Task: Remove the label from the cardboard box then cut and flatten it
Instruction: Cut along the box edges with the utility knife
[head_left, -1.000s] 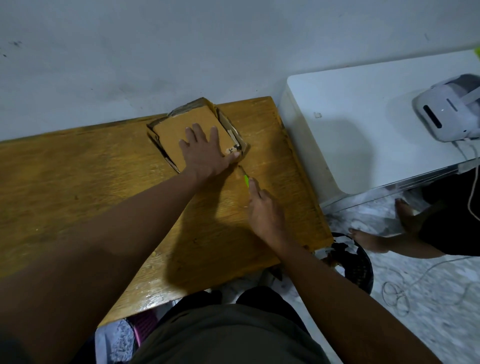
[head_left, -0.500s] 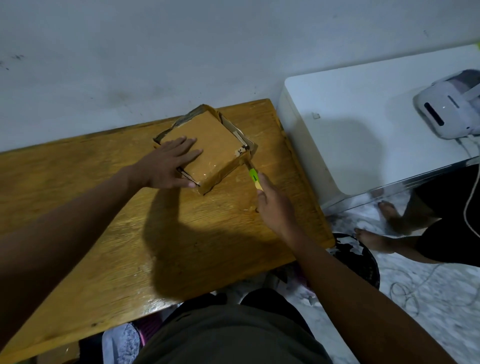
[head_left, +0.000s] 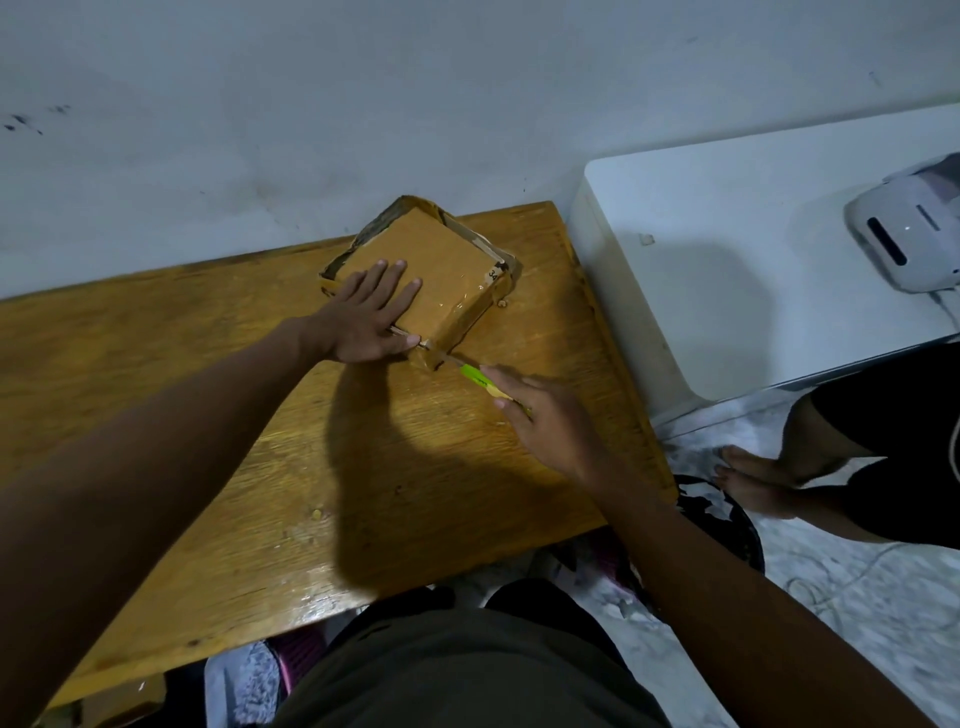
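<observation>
- Cardboard box (head_left: 431, 270) is pressed flat-handed onto the tabletop (head_left: 208, 415) by the released left grip (head_left: 363, 317).
- Cutter (head_left: 475, 375), grasped by the right grip (head_left: 550, 415), meets its corner from 4 o'clock.

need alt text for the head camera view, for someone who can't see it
A person's left hand presses flat on a cardboard box on a wooden table, while the right hand holds a green-handled cutter with its blade at the box's near corner. A white cabinet stands to the right.
</observation>
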